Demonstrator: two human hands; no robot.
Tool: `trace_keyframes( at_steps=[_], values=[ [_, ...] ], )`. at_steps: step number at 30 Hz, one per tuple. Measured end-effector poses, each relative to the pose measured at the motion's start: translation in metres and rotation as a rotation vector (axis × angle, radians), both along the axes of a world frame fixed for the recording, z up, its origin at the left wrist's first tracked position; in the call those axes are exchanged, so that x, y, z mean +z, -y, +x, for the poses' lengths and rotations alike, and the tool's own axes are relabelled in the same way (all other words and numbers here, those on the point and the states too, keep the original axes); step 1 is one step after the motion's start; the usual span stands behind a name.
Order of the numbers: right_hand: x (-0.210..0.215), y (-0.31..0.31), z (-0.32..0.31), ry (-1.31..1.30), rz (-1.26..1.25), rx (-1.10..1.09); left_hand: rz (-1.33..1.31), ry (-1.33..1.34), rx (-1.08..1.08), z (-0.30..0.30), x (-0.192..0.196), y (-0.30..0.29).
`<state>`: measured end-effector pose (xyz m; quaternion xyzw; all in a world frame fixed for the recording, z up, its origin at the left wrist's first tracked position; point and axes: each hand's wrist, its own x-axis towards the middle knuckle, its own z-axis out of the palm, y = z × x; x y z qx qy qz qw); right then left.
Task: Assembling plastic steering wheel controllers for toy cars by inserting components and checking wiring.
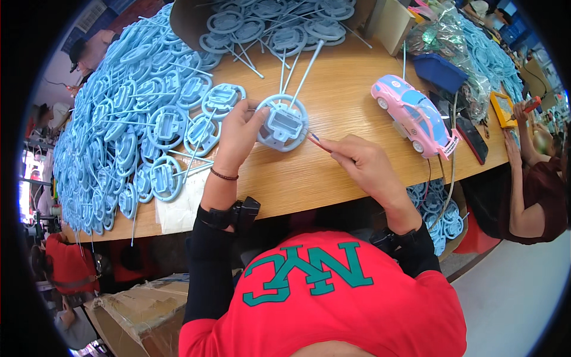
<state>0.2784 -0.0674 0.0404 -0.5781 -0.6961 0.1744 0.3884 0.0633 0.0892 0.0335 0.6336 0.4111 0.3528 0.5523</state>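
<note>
Blue plastic steering wheel (284, 123) near the table's (345, 107) front edge: our left hand (238, 134) clamps its rim, our right hand (363, 163) pinches a thin tool (316, 141) beside it

Blue plastic wheel (283, 122): round rim, square hub, thin stem pointing far; lies near table centre, left edge gripped. Red-handled tool (317, 141): slim, tip just beside wheel's right rim, held at right.
</note>
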Motion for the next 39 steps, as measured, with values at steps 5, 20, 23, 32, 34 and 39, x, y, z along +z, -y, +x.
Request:
trace_keyframes(
  at_steps=[5, 20, 23, 32, 34, 39],
  values=[
    [-0.004, -0.008, -0.009, 0.093, 0.058, 0.013, -0.157, 0.153, -0.085, 0.006, -0.002, 0.019],
    [0.005, -0.005, -0.009, 0.085, 0.074, 0.037, -0.369, 0.351, -0.18, 0.013, -0.011, 0.032],
    [0.004, -0.005, -0.004, 0.062, 0.068, 0.033, -0.358, 0.367, -0.192, 0.016, -0.004, 0.036],
    [0.011, -0.003, -0.006, -0.004, 0.073, 0.082, -0.501, 0.487, -0.446, 0.019, 0.002, 0.041],
    [0.011, -0.002, -0.009, -0.022, 0.086, 0.084, -0.496, 0.489, -0.426, 0.017, 0.006, 0.043],
    [0.006, -0.003, -0.008, -0.006, 0.081, 0.058, -0.462, 0.446, -0.378, 0.017, 0.002, 0.041]
  ],
)
